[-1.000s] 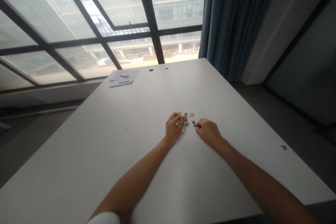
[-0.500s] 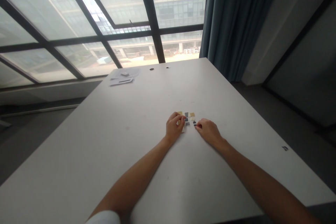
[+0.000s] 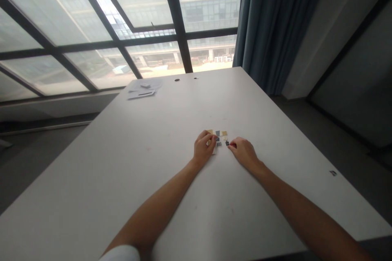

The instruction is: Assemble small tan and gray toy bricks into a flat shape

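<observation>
Ahead on the white table, my left hand [image 3: 204,147] is closed with its fingertips bent down over a cluster of small flat pieces. What they pinch, if anything, is hidden. A dark patterned piece [image 3: 217,139] shows right beside those fingertips, and a tan piece [image 3: 210,131] peeks out behind the knuckles. To the right, my right hand [image 3: 243,151] pinches at the edge of a small black piece [image 3: 227,143]. Between the hands lie a grey square [image 3: 219,144] and, farther back, a dark grey piece [image 3: 217,133] and a yellow-tan piece [image 3: 224,133].
The large white table [image 3: 153,171] reaches to the windows. White papers [image 3: 142,89] lie at its far left corner. A small dark item [image 3: 332,173] sits near the right edge. A blue curtain [image 3: 269,28] hangs behind the far right corner.
The black bits at my right fingertips, seen with a small gap before, now sit together. My right fingers have shifted very slightly; my left hand has hardly moved.
</observation>
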Demonstrator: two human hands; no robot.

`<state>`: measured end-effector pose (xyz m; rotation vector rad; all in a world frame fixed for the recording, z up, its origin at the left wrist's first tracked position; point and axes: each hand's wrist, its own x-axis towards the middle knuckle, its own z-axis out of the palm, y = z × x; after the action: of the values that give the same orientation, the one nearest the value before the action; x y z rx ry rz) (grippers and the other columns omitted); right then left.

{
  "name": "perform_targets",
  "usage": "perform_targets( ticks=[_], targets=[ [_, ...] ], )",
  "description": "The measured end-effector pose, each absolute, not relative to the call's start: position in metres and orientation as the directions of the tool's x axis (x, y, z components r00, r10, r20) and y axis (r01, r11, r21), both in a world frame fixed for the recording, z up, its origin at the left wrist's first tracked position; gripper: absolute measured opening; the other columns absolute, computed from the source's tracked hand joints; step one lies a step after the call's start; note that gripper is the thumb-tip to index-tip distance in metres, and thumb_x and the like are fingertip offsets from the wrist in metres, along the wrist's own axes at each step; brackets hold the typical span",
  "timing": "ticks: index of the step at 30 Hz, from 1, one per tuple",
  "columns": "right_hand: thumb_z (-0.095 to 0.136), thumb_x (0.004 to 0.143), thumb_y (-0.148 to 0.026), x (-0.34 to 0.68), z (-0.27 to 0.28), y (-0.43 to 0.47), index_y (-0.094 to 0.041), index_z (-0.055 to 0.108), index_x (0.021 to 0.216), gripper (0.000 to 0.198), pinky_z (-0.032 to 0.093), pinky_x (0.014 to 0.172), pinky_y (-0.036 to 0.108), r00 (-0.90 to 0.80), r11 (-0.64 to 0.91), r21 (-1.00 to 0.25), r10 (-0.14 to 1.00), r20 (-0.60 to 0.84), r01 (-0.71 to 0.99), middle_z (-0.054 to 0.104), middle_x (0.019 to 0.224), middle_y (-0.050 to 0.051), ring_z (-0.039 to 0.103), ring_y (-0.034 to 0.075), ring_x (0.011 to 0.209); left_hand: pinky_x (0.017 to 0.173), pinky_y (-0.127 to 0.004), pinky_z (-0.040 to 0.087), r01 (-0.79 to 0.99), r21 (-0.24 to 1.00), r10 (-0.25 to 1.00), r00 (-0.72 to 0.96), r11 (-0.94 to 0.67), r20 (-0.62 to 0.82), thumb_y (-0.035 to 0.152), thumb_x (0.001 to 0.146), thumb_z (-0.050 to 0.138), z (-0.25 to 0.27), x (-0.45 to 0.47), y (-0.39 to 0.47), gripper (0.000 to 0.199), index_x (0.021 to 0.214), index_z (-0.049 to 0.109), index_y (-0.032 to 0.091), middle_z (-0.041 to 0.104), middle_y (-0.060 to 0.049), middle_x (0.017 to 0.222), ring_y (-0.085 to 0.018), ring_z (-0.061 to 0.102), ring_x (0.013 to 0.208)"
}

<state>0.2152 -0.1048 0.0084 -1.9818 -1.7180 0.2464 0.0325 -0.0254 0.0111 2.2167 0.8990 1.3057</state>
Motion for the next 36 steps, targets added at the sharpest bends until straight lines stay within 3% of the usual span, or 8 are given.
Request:
perform_targets(
  ticks=[30,36],
  targets=[
    [0.069,0.088,-0.026,0.2143,0.0072,-0.1031,-0.020,0.075,0.082,0.010,0.042,0.071,0.028,0.187,-0.064,-0.498,0.961,0.203,0.865,0.073,0.087,0.005,0.065,0.018,0.079,0.072,-0.028,0.050,0.316,0.639,0.712,0.355,-0.701,0.606,0.032,0.098,0.053,0.0102,0.0330,-0.0244,0.025,0.088,0.073,0.021,0.062,-0.004,0.083,-0.015,0.061,0.079],
    [0.061,0.093,-0.033,0.2211,0.0064,-0.1026,-0.020,0.073,0.077,0.024,0.040,0.068,0.028,0.194,-0.033,-0.520,0.946,0.258,0.853,0.069,0.082,0.005,0.061,0.017,0.074,0.069,-0.028,0.048,0.344,0.637,0.724,0.317,-0.690,0.612,0.032,0.097,0.054,0.0111,0.0287,-0.0217,0.024,0.086,0.073,0.021,0.062,-0.003,0.082,-0.015,0.058,0.075]
  ],
)
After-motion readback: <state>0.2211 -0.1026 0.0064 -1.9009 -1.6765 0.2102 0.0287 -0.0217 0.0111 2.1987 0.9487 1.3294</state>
